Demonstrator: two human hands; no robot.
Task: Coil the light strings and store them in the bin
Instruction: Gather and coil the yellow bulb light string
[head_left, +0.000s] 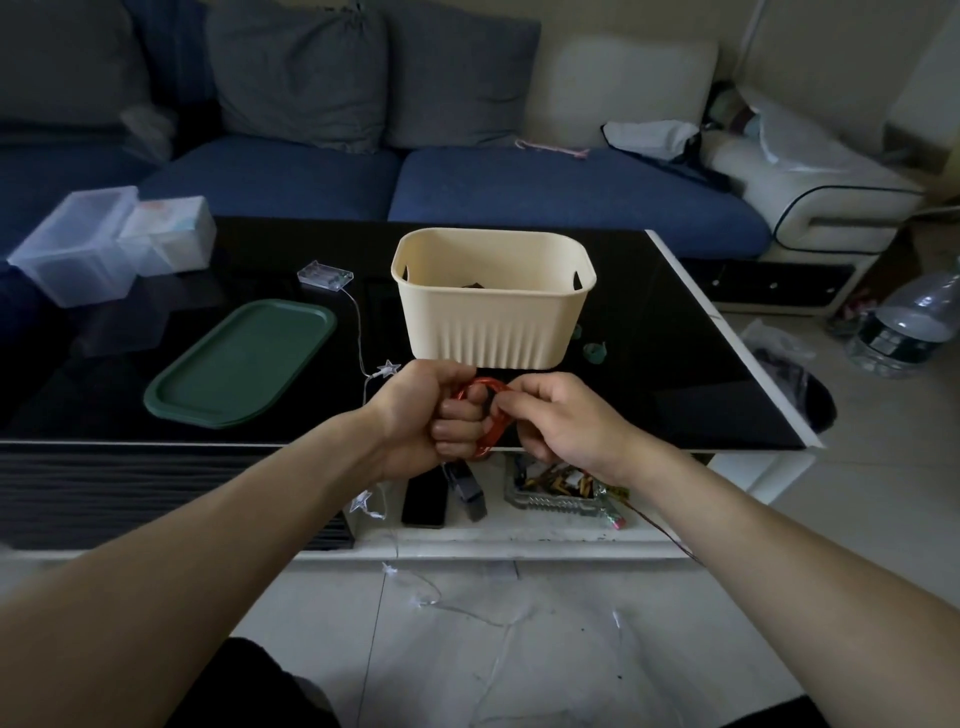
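1. Our left hand (441, 415) is closed in a fist around a coil of copper-red light string (488, 415), the loops wrapped over the knuckles and standing out to the right of the fingers.
2. Our right hand (556, 421) has its fingers curled onto the right side of that coil, pinching the wire; its loose tail (670, 535) runs down past the right wrist toward the floor.
3. We judge the step in hand to be the coiling of this 1st string: the winding is well along, but the tail shows there is wire left to take up.
4. Both hands are held over the near edge of the black table (675, 364), just in front of the cream bin (493, 312), which stands at the table's middle, toward the near edge. Something dark lies inside it; we cannot tell what.
5. A 2nd string, the clear wire with star lights (387, 370), is uncoiled: its battery box (324, 274) lies left of the bin, the wire trails over the near edge beside our left hand and down onto the floor.
6. A green lid (239, 364) lies toward the near left part of the table.
7. The next move, as we judge it, calls for the right hand to feed the remaining tail around the left, keeping the loops tight so they do not spring apart, before lifting the coil forward over the bin's rim.
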